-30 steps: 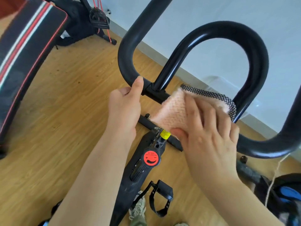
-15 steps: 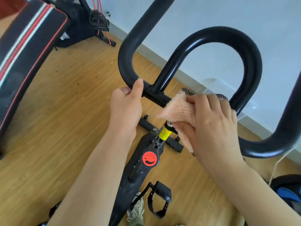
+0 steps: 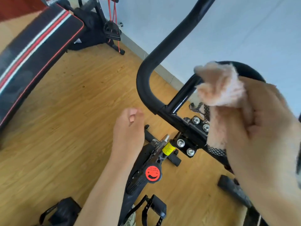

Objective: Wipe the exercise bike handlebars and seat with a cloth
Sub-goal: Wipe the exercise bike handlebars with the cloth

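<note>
The black exercise bike handlebar (image 3: pixel 147 66) curves up through the middle of the head view, with its bolted clamp (image 3: pixel 187 137) below. My right hand (image 3: pixel 263 132) grips a bunched pink cloth (image 3: pixel 219 85) with a black mesh edge, lifted in front of the inner loop bar and off the clamp. My left hand (image 3: pixel 128 129) hangs just left of the handlebar joint, fingers loosely curled, holding nothing and not touching the bar. The seat is not in view.
Below the clamp are the bike frame with a red resistance knob (image 3: pixel 152 173) and the pedals (image 3: pixel 154 207). A black padded bench with red and white stripes (image 3: pixel 32 51) lies at the left on the wooden floor. A white wall runs behind.
My left hand has let go of the handlebar and dropped away to the left. My right hand has lifted the cloth off the clamp area, upward and to the right.
</note>
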